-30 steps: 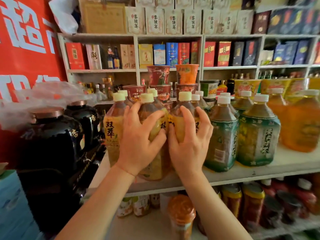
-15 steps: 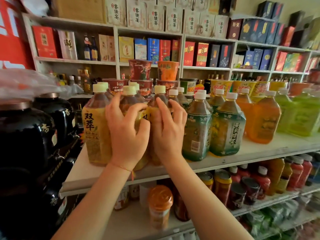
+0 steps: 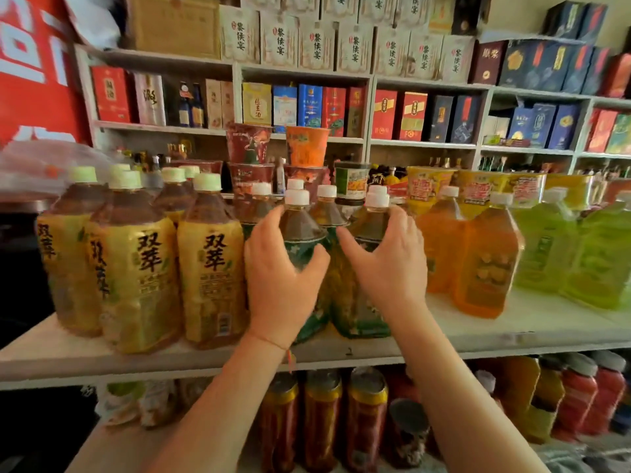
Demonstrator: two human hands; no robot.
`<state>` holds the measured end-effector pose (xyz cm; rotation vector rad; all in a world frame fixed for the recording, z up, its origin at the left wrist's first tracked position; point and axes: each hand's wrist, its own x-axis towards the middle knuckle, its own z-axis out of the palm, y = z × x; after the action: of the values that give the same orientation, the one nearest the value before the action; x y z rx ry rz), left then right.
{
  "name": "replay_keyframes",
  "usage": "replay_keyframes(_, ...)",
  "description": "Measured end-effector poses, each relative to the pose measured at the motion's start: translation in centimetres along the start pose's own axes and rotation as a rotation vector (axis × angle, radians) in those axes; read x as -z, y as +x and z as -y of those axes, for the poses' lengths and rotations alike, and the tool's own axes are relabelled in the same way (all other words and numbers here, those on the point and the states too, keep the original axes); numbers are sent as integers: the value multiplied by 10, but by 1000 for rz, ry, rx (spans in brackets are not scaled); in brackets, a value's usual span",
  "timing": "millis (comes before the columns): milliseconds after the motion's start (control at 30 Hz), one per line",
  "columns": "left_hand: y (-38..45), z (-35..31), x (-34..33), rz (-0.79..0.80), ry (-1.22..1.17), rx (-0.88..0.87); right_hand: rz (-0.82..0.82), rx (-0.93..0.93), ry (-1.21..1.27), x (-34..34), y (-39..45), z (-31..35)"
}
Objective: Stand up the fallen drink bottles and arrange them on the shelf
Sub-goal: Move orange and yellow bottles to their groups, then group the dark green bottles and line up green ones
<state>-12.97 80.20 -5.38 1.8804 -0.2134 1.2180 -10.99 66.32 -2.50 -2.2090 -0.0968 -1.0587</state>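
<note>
Left grip [image 3: 283,268] | right grip [image 3: 386,264] | each clasps upright green-labelled bottle [image 3: 302,233], white cap

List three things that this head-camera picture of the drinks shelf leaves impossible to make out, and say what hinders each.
1. Labels of the two green-labelled bottles: head view, covered by the left hand and right hand.
2. Green bottles at far right: head view, cut by the frame edge and blurred.
3. Small bottles on the back shelf: head view, too small, partly behind cup noodles.
</note>
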Motion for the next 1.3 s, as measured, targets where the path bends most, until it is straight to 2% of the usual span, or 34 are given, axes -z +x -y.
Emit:
replay_keyframes(133,1,-8,-12,-101,54,185,88,62,83,4,14,-17)
replay_keyframes(300,-4,-23,-25,-168,88,242,151,155,87,16,26,-31)
replay_keyframes(400,-7,-31,-31,-135,51,257,98,178,38,20,29,-44)
replay_keyframes(533,-9,-37,-42,-84,-33,263,34,120,-59,27,33,-56)
replay_keyframes(800,-8,-37,-82,18,-202,255,-6,55,-123,33,50,-83)
replay_keyframes(967,-4,-30,-90,-11,-77,182,-89,49,-81,29,52,-89)
replay_keyframes(1067,0,-15,-73,-118,16,209,-269,212,25,29,44,-72)
replay_keyframes(1100,2,-9,-67,-135,107,202,-277,292,87,28,41,-62)
replay_keyframes(1200,16,1,-60,-94,516,106,-89,436,153,17,36,-28)
replay_keyframes(1233,22,0,-59,-67,596,111,-17,440,90,12,35,-19)
replay_keyframes(1300,38,-4,-55,-22,633,233,91,388,-65,4,34,-10)
